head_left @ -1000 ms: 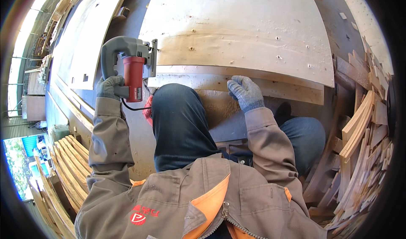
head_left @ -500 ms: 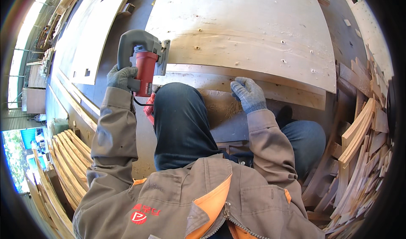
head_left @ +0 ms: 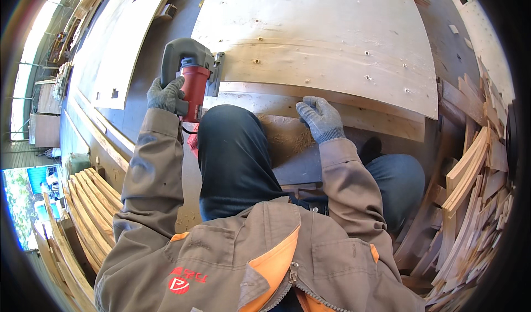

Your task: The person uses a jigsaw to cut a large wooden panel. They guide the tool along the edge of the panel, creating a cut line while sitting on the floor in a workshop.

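A red and grey jigsaw (head_left: 194,85) is in my gloved left hand (head_left: 166,96), whose fingers wrap round its handle near the cord end. The saw's flat metal base (head_left: 215,74) faces right, beside the left part of the near edge of a large pale plywood sheet (head_left: 326,41). My gloved right hand (head_left: 321,117) is closed, its fingers curled in, just on my side of that edge over a wooden strip; nothing shows sticking out of it. Screws or holes dot the sheet. Below the saw, a red cord bundle (head_left: 192,142) lies partly hidden by my knee.
Sawdust (head_left: 296,140) lies on the floor beside my raised knee (head_left: 235,151). Offcuts and thin boards (head_left: 470,168) are heaped at the right. Long timbers (head_left: 91,212) stack at the lower left; another pale sheet (head_left: 121,46) lies at the far left.
My left hand has moved slightly right with the jigsaw, bringing its base a little closer to the sheet. The right hand has shifted slightly left and up.
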Available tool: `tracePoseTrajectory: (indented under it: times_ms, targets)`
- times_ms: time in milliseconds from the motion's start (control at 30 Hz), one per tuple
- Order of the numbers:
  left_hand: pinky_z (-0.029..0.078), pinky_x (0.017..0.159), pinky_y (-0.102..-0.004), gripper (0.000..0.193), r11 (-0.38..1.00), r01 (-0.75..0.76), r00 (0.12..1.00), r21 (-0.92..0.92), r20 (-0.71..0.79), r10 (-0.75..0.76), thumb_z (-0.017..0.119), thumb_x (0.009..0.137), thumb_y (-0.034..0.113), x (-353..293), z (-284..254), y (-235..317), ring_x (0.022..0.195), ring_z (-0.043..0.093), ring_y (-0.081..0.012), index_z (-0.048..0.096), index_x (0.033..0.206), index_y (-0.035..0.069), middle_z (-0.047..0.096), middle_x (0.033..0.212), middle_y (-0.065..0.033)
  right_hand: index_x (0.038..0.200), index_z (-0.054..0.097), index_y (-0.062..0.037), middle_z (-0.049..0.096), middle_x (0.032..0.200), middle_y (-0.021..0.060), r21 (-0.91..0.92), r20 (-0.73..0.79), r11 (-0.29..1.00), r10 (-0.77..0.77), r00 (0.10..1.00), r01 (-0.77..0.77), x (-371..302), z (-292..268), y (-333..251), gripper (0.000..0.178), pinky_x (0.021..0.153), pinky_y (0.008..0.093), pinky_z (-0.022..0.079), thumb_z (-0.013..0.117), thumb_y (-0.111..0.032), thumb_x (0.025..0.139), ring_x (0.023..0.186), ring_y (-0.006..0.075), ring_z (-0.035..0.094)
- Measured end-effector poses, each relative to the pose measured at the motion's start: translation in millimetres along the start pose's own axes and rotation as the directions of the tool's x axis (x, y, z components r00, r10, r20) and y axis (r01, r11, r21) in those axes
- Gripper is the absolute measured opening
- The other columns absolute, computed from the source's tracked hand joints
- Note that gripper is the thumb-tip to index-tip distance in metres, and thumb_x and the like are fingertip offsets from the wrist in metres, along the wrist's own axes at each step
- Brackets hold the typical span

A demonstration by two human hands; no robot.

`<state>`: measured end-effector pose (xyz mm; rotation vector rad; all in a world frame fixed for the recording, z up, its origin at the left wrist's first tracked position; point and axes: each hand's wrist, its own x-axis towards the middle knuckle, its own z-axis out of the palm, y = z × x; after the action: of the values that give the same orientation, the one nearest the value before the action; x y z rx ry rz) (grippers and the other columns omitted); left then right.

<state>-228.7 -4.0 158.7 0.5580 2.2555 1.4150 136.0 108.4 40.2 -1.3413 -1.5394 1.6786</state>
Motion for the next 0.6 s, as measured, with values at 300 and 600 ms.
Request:
tracePoseTrajectory:
  times_ms: [300,600]
  targets:
    - [0.053,0.046,-0.0367,0.032,0.997,0.035,0.981,-0.071,0.193,-0.021,0.072,0.095,0.031,12.1,-5.8,18.5,0.058,0.061,-0.0188,0.063,0.11,0.004,0.067,0.091,-0.0087,0.126,0.062,0.0032,0.07,0.1,0.0115,0.216,0.008,0.974,-0.076,0.997,0.073,-38.0,-27.1,-43.7,0.038,0.076,0.0295,0.056,0.072,-0.016,0.095,0.084,0.0171,0.068]
    - [0.056,0.053,-0.0354,0.03,0.983,0.158,0.939,-0.092,0.321,-0.121,0.067,0.095,0.018,26.2,-6.2,41.8,0.062,0.064,-0.0196,0.061,0.121,0.004,0.067,0.103,-0.0116,0.129,0.058,0.0061,0.069,0.108,0.0116,0.209,0.024,0.928,-0.32,0.947,0.308,-72.5,-134.1,-135.0,0.041,0.085,0.0226,0.056,0.072,-0.006,0.092,0.095,0.0121,0.066]
